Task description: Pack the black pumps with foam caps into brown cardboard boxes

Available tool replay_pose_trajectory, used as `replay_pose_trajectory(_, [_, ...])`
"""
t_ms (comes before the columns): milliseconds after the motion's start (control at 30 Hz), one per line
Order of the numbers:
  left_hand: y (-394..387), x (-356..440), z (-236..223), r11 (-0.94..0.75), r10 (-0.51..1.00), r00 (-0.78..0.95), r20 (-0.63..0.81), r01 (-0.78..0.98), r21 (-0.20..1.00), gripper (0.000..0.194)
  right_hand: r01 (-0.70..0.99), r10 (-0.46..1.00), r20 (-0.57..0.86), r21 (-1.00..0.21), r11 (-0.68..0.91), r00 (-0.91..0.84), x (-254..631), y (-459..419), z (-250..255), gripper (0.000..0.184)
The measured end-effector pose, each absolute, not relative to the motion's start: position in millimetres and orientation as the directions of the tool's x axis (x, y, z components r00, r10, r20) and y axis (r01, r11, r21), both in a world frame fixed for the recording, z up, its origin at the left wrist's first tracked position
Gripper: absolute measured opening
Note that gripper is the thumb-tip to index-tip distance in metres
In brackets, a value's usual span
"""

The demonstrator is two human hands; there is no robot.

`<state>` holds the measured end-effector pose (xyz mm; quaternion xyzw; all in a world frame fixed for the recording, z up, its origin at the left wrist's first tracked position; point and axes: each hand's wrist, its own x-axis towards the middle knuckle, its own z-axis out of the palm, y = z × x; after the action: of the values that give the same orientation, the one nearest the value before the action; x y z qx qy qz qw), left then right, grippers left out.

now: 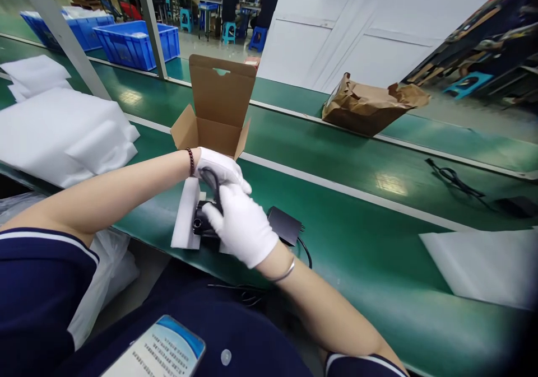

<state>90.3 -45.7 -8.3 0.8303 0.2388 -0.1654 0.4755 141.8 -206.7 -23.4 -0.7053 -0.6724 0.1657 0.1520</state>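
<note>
White gloves cover both my hands, which meet over the near edge of the green belt. A thick black cable [211,180] loops up between them. My left hand [222,168] is closed at the cable's upper part, its fingertips behind my right hand. My right hand [246,224] closes around the cable's lower part, with the thumb over a black device [200,219] that has a round socket. White foam [186,214] stands along the device's left side. Just behind my left hand is an open cardboard box [221,105], lid raised. A black power adapter [286,226] lies right of my right hand.
White foam sheets [63,128] are stacked at left, and another foam sheet [487,262] lies at right. A brown paper bag [370,105] and a black cable with plug [454,178] rest farther back. Blue crates [137,43] stand beyond a metal post [151,24]. People sit in the background.
</note>
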Motion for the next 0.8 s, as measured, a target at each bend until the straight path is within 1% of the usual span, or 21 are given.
replay_pose_trajectory(67, [-58.0,95.1,-2.9,-0.661,0.301,0.821,-0.485,0.546,0.514,0.039,0.965,0.996,-0.090,-0.261,-0.029,0.006,129.2,-213.1,-19.9,0.044])
replay_pose_trajectory(133, [-73.0,97.5,1.6,-0.787,0.383,0.830,-0.406,0.523,0.326,0.042,0.985,0.994,-0.096,-0.167,0.037,-0.053,129.5,-218.1,-19.2,0.059])
replay_pose_trajectory(167, [-79.9,97.5,2.8,-0.814,0.400,0.837,-0.375,0.512,0.275,0.042,0.987,0.993,-0.083,-0.146,0.068,-0.081,135.4,-220.4,-20.1,0.064])
replay_pose_trajectory(233, [-89.4,95.6,2.3,-0.820,0.421,0.839,-0.345,0.515,0.250,0.041,0.985,0.992,-0.051,-0.136,0.105,-0.112,155.8,-224.9,-24.6,0.067])
replay_pose_trajectory(300, [-92.3,92.1,-2.1,-0.803,0.443,0.833,-0.332,0.534,0.267,0.039,0.983,0.991,-0.042,-0.143,0.116,-0.123,179.2,-229.1,-31.0,0.064])
replay_pose_trajectory(367, [-90.1,87.9,-9.3,-0.779,0.463,0.833,-0.303,0.546,0.309,0.036,0.984,0.992,-0.034,-0.140,0.112,-0.118,194.8,-233.8,-35.5,0.058])
replay_pose_trajectory(400, [-88.0,85.8,-13.4,-0.766,0.475,0.833,-0.285,0.550,0.333,0.034,0.985,0.995,-0.017,-0.141,0.099,-0.102,197.7,-236.7,-35.9,0.051])
replay_pose_trajectory(500, [-82.4,80.4,-23.7,-0.731,0.509,0.826,-0.242,0.563,0.386,0.031,0.978,0.997,-0.001,-0.192,0.077,-0.078,191.9,-247.7,-29.2,0.023])
replay_pose_trajectory(567, [-80.8,77.9,-26.8,-0.714,0.525,0.820,-0.229,0.570,0.406,0.030,0.966,0.995,0.015,-0.239,0.096,-0.096,189.2,-253.3,-24.1,0.021])
replay_pose_trajectory(633, [-81.2,76.4,-26.8,-0.705,0.532,0.816,-0.225,0.574,0.417,0.028,0.949,0.995,0.090,-0.306,0.070,-0.044,198.8,-253.8,-26.9,0.019])
replay_pose_trajectory(667, [-82.0,76.0,-26.0,-0.706,0.530,0.818,-0.224,0.573,0.416,0.027,0.928,0.994,0.113,-0.368,0.055,-0.014,208.7,-251.8,-32.7,0.021])
replay_pose_trajectory(700, [-83.0,75.9,-25.0,-0.713,0.523,0.822,-0.223,0.566,0.414,0.027,0.890,0.995,0.103,-0.453,0.052,-0.006,220.9,-248.5,-41.2,0.030])
replay_pose_trajectory(767, [-85.4,75.9,-22.6,-0.730,0.504,0.837,-0.213,0.545,0.413,0.027,0.774,0.996,-0.007,-0.630,0.063,-0.086,245.9,-240.0,-62.1,0.050])
replay_pose_trajectory(800, [-86.7,76.0,-21.2,-0.736,0.497,0.842,-0.209,0.537,0.412,0.027,0.724,0.987,-0.072,-0.688,0.054,-0.142,255.5,-236.2,-71.9,0.053])
